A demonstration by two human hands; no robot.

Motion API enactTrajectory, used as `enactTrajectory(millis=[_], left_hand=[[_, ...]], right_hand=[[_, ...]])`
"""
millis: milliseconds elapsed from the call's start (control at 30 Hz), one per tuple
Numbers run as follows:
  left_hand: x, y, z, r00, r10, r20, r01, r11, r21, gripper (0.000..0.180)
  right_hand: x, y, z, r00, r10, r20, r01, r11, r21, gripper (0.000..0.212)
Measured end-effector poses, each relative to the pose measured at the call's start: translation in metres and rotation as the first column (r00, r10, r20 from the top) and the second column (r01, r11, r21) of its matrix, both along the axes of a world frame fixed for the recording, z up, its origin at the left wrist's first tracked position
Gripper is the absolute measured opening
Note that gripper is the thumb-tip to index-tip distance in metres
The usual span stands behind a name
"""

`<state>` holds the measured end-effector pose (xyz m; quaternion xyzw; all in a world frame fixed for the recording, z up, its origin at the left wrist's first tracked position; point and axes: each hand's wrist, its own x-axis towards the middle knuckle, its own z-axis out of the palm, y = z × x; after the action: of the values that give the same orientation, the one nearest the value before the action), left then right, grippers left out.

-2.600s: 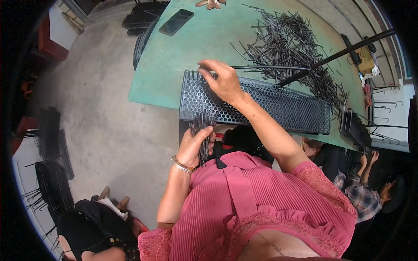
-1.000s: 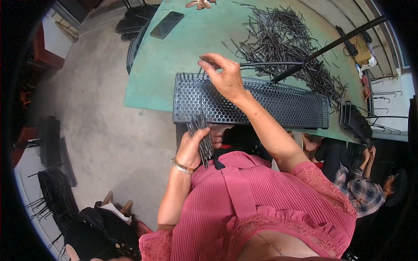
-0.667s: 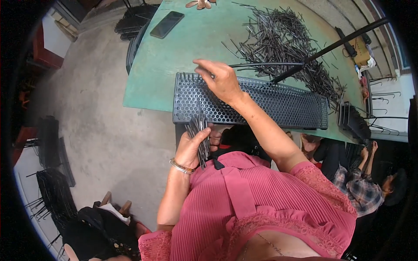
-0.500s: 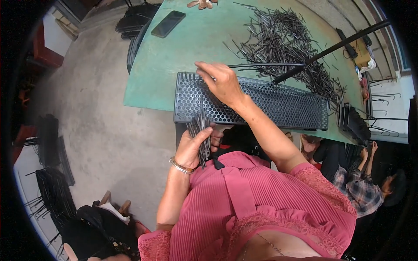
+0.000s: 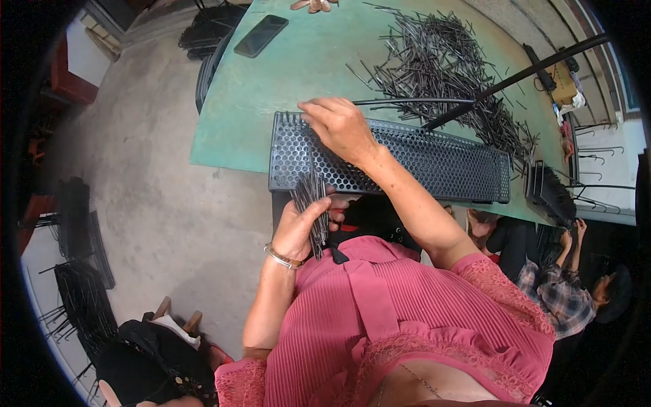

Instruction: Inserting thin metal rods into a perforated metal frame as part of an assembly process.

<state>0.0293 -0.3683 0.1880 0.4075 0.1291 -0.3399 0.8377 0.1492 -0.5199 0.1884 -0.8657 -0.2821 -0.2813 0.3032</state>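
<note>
Now the right hand (image 5: 340, 129) has come nearer to the ten-o'clock corner of the perforated tray (image 5: 441, 163), bringing work there; its grip I cannot tell, while the left hand (image 5: 293, 230) grips black rods (image 5: 312, 203).

A green table with a perforated black panel and a heap of thin rods.
The green table (image 5: 234, 125) is covered on its far side, right of the middle, by a loose heap of thin black rods (image 5: 434, 64), from which a few strays are scattered to left and right. A dark phone (image 5: 261, 36) is placed flat at the far left, well apart from the heap. Along the near edge the long perforated black panel (image 5: 441, 163) is set lengthwise, its near left corner carried out past the tabletop. Between phone and panel, bare, lightly scuffed green surface is left exposed.
</note>
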Motion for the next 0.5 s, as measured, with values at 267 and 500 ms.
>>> enactTrajectory(millis=[267,500], left_hand=[[0.002,0.001,0.009,0.994,0.017,0.107,-0.019,1.0,0.023,0.029],[0.009,-0.005,0.008,0.992,-0.079,0.097,0.077,0.997,0.027,0.029]], right_hand=[[-0.037,-0.006,0.036,0.512,0.334,-0.792,0.171,0.863,0.475,0.03],[-0.039,-0.022,0.038,0.563,0.456,-0.689,0.241,0.707,0.665,0.021]])
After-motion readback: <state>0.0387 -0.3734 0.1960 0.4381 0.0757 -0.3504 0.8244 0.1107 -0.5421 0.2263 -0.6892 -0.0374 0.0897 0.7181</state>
